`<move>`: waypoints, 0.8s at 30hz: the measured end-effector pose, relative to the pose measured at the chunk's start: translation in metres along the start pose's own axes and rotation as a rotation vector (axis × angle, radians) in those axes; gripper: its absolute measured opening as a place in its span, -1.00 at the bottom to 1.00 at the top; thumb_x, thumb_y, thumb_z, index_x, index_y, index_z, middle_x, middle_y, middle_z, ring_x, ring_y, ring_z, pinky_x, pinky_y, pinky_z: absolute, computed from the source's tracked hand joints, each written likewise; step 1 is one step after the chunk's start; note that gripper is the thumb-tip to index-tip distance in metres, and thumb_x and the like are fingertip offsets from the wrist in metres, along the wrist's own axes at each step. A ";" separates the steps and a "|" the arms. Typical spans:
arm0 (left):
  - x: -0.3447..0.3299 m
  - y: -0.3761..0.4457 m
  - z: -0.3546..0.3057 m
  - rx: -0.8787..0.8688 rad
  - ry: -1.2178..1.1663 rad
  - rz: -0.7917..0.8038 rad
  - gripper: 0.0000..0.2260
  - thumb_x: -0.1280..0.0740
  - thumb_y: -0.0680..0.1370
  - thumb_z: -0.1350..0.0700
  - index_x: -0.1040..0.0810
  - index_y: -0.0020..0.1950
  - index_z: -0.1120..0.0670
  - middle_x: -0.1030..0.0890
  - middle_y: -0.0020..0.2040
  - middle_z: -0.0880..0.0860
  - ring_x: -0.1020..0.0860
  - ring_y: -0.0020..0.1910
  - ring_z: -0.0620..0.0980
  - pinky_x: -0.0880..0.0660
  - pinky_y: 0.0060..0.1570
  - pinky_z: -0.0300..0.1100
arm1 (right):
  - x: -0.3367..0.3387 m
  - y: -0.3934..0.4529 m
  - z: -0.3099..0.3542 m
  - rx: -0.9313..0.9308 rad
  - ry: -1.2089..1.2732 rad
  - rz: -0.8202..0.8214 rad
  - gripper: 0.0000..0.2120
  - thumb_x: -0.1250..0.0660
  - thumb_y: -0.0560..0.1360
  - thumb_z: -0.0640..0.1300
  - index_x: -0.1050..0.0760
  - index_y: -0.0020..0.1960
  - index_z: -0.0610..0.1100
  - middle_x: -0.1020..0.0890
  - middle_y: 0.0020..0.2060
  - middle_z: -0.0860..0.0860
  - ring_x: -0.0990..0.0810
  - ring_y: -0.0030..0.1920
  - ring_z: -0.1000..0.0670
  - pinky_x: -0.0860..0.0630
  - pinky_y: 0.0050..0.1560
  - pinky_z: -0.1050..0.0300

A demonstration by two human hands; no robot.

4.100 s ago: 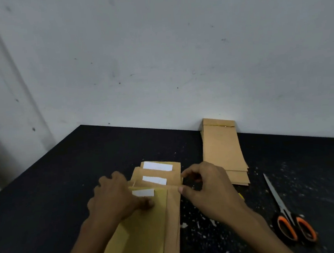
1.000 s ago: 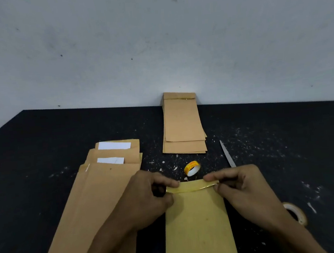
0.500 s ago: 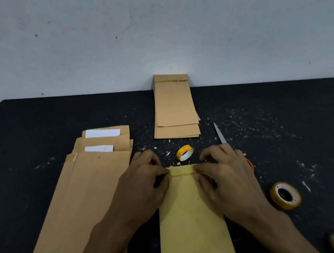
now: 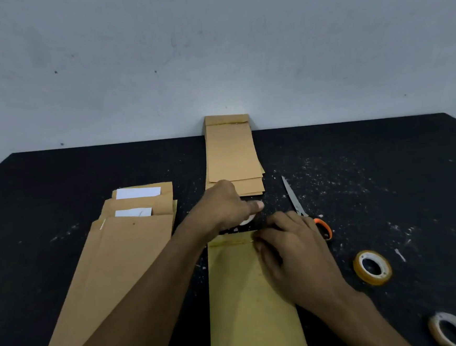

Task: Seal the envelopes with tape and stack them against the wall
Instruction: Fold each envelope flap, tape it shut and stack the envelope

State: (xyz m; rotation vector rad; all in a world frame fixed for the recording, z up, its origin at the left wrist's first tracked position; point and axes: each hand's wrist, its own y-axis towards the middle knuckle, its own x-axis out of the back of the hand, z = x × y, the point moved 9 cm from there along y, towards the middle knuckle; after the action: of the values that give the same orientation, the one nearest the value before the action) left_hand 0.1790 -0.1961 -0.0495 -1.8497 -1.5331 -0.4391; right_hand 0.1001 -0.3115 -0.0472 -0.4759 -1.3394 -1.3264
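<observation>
A brown envelope [image 4: 247, 294] lies lengthwise in front of me, its top flap [image 4: 230, 239] folded down. My right hand [image 4: 290, 247] presses with its fingertips on the right end of that flap. My left hand [image 4: 224, 208] reaches just beyond the envelope's top edge and curls over the small tape roll [image 4: 248, 220], of which only a pale sliver shows under the palm. A stack of envelopes [image 4: 232, 156] leans on the wall straight ahead.
A pile of open envelopes [image 4: 124, 257] with white paper showing lies at the left. Scissors [image 4: 294, 197] with orange handles lie beside my right hand. A yellow tape roll [image 4: 372, 267] and a pale tape roll [image 4: 452, 328] sit on the black table [image 4: 385, 174] at the right.
My left hand left the flap and moved forward onto the small tape roll. My right hand stays on the flap, which now lies flat.
</observation>
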 end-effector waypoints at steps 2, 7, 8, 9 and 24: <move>-0.003 0.004 -0.006 0.049 -0.012 0.026 -0.64 -0.44 0.52 -0.12 -0.58 -0.29 0.14 -0.50 -0.51 -0.06 -0.43 -0.42 -0.11 -0.34 -0.36 -0.22 | 0.000 0.000 -0.001 -0.009 0.000 0.006 -0.68 -0.14 0.53 0.02 -0.67 -0.06 -0.01 -0.53 -0.14 0.10 -0.47 -0.11 0.02 -0.44 -0.10 0.06; -0.008 0.008 -0.012 0.182 0.002 0.118 -0.68 -0.44 0.54 -0.03 -0.52 -0.33 0.10 -0.51 -0.55 -0.03 -0.48 -0.50 -0.11 -0.47 -0.37 -0.21 | -0.004 0.000 -0.004 -0.028 0.002 0.028 -0.75 -0.21 0.51 0.00 -0.67 -0.05 0.00 -0.53 -0.14 0.11 -0.46 -0.11 0.03 -0.42 -0.09 0.08; -0.010 0.009 -0.012 0.206 -0.001 0.150 -0.65 -0.43 0.55 -0.01 -0.49 -0.37 0.10 -0.50 -0.56 -0.02 -0.46 -0.54 -0.12 -0.49 -0.38 -0.23 | -0.004 0.000 -0.004 -0.031 0.006 0.031 -0.74 -0.20 0.51 0.01 -0.67 -0.04 0.00 -0.54 -0.13 0.11 -0.46 -0.10 0.03 -0.42 -0.09 0.08; -0.011 0.009 -0.012 0.224 -0.010 0.170 -0.63 -0.43 0.56 0.00 -0.47 -0.39 0.11 -0.49 -0.55 0.00 -0.47 -0.53 -0.11 -0.54 -0.35 -0.22 | -0.004 0.000 -0.004 -0.033 0.011 0.036 -0.73 -0.19 0.52 0.01 -0.67 -0.04 0.01 -0.54 -0.13 0.12 -0.46 -0.10 0.03 -0.42 -0.08 0.08; -0.005 0.002 -0.006 0.285 -0.159 0.218 -0.75 -0.34 0.60 0.09 -0.55 0.13 0.27 -0.70 -0.12 0.28 -0.54 -0.42 0.02 -0.44 -0.52 -0.27 | -0.001 0.000 -0.009 -0.037 0.076 0.000 -0.71 -0.19 0.49 0.02 -0.68 -0.02 0.02 -0.55 -0.11 0.14 -0.48 -0.08 0.06 -0.40 -0.05 0.14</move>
State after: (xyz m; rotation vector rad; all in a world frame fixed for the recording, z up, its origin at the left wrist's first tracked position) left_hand 0.1806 -0.2034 -0.0492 -1.8304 -1.3919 0.0278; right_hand 0.1043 -0.3184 -0.0506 -0.4468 -1.2541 -1.3578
